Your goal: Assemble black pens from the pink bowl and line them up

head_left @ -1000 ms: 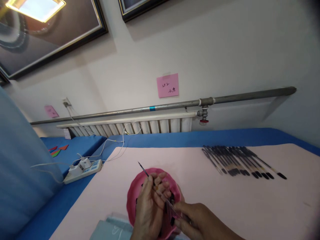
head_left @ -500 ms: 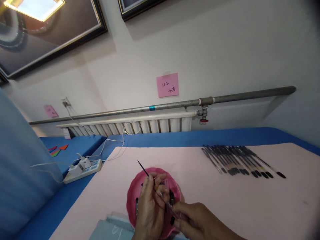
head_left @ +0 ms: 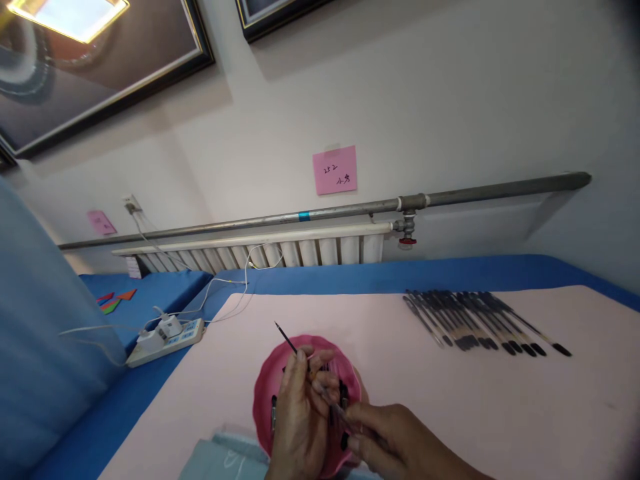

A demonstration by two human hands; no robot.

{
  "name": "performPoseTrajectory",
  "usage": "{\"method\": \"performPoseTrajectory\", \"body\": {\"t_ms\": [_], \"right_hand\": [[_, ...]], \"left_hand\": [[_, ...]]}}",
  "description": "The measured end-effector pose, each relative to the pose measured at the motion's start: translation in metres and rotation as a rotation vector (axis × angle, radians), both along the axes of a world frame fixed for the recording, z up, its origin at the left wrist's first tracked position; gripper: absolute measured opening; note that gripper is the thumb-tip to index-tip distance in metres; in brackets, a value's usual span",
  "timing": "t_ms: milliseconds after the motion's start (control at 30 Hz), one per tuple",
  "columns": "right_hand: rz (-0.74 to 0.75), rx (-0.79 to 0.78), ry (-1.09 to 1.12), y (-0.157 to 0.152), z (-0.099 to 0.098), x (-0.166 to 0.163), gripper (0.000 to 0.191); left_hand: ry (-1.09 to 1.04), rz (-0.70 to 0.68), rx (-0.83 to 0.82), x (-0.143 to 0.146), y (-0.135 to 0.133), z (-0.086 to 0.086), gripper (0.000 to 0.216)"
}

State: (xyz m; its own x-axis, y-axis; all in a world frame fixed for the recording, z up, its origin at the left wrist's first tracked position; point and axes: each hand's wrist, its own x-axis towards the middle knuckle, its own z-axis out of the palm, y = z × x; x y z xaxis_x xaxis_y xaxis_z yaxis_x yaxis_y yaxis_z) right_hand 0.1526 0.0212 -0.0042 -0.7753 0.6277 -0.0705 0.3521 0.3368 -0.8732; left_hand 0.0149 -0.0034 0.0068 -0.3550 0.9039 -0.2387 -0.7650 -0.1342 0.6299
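Note:
Above the pink scalloped bowl, my left hand is closed round a slim pen-like stick. Its dark pointed end sticks out up and to the left past my fingertips. A small orange part and a clear, tube-like section run between my two hands, roughly in line with the stick. My right hand pinches the lower end of this clear section. Whether stick and tube are one piece is hidden by my fingers. Several black-ended pieces lie in the bowl, partly covered by my hands.
A row of slender black-ended pen-like sticks lies on the pink sheet at the right. A light-blue cloth touches the bowl's lower left. A power strip with white plugs and cables stands at the left, near a blue curtain.
Almost nothing has moved. My right hand has shifted very slightly at the lower end of the clear section, while my left hand keeps its hold.

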Motion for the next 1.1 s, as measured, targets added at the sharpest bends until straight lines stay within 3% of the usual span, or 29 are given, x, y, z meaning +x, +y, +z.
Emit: {"method": "performPoseTrajectory", "body": {"t_ms": [167, 300, 433, 600, 767, 933, 1100], "right_hand": [[-0.027, 0.025, 0.001, -0.001, -0.007, -0.001, 0.015], [-0.105, 0.065, 0.037, 0.002, -0.01, -0.001, 0.017], [-0.19, 0.093, 0.066, 0.006, -0.005, 0.002, 0.019], [-0.257, 0.141, 0.119, 0.013, 0.001, 0.008, 0.018], [-0.334, 0.154, 0.099, 0.02, 0.0, 0.012, 0.019], [-0.394, 0.218, 0.063, 0.026, -0.004, 0.014, 0.017], [-0.406, 0.218, 0.037, 0.029, -0.006, 0.017, 0.016]], "left_hand": [[0.029, -0.021, 0.014, 0.006, -0.001, -0.005, 0.018], [0.122, -0.15, 0.015, 0.009, -0.003, -0.007, 0.025], [0.403, -0.042, -0.038, -0.006, -0.004, -0.005, 0.038], [0.584, 0.058, -0.099, -0.038, -0.004, -0.002, 0.031], [0.887, -0.024, -0.232, -0.058, -0.007, 0.002, 0.024], [1.331, -0.103, -0.374, -0.069, -0.011, 0.002, 0.014], [1.624, -0.208, -0.533, -0.077, -0.009, -0.004, 0.018]]}}
